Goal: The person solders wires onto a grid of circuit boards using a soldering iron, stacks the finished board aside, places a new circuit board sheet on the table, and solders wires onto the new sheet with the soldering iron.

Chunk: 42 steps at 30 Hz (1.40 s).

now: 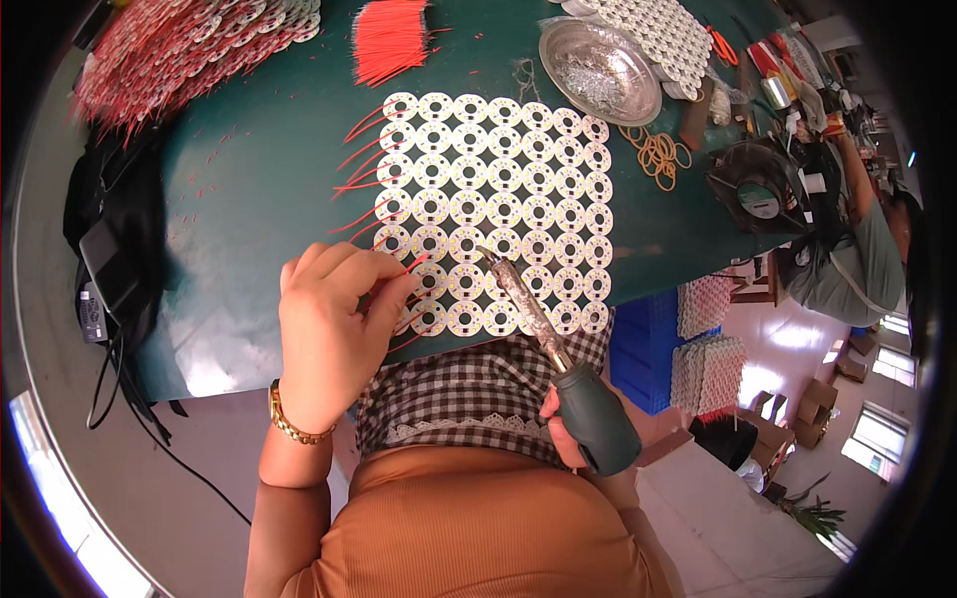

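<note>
A panel of round white LED circuit boards (503, 209) lies flat on the green work mat, near its front edge. Red wires (361, 167) stick out to the left from the boards of its first column. My left hand (339, 309) is closed in a pinch on a short red wire (418, 262) over the panel's lower left part. In my right hand (564, 431) is a soldering iron (598, 424) with a dark green handle, gripped from below. Its tip is over the boards near the second and third columns; whether it touches one I cannot tell.
A bundle of red wires (389, 42) lies at the back, with a pile of wired boards (199, 60) to its left. A metal bowl (600, 72), rubber bands (658, 157) and a black fan-like device (760, 194) stand right. Another person (847, 259) sits far right.
</note>
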{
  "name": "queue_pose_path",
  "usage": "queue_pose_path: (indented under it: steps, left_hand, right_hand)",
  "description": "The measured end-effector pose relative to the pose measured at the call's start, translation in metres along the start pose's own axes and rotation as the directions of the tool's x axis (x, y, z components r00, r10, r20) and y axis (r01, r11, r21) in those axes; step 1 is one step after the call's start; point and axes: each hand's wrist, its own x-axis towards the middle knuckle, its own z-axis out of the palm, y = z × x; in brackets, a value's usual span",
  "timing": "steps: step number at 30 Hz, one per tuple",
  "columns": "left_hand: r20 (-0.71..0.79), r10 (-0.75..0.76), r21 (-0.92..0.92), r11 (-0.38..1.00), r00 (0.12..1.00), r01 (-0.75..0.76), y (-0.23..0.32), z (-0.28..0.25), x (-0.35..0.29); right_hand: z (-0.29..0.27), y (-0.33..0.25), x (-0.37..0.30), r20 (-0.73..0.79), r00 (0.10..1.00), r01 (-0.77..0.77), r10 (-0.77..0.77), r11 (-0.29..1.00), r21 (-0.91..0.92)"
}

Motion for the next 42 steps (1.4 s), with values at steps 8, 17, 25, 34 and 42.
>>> queue_pose_path:
  steps: [8, 17, 25, 34, 42]
  left_hand:
    - [-0.075, -0.015, -0.028, 1.0, 0.997, 0.013, -0.005, 0.015, 0.007]
    - [-0.077, -0.079, 0.007, 0.997, 0.994, 0.08, -0.012, 0.026, 0.005]
    - [-0.017, -0.009, 0.046, 0.999, 1.0, 0.01, -0.013, 0.023, 0.003]
    - [0.059, 0.04, 0.115, 0.992, 0.997, -0.047, -0.011, 0.022, 0.007]
    - [0.044, 0.052, 0.129, 0.99, 0.998, -0.057, -0.01, 0.022, 0.008]
  right_hand:
    - [0.008, -0.01, 0.016, -0.01, 1.0, -0.003, 0.004, 1.0, 0.009]
    - [0.003, 0.037, 0.012, 0.178, 0.924, 0.323, -0.339, 0.94, 0.11]
    - [-0.009, 0.002, 0.024, 0.262, 0.929, 0.197, -0.262, 0.948, 0.249]
    - [-0.004, 0.019, 0.021, 0.29, 0.829, 0.543, -0.478, 0.814, -0.207]
    - [-0.002, 0.011, 0.023, 0.229, 0.935, 0.25, -0.272, 0.961, 0.119]
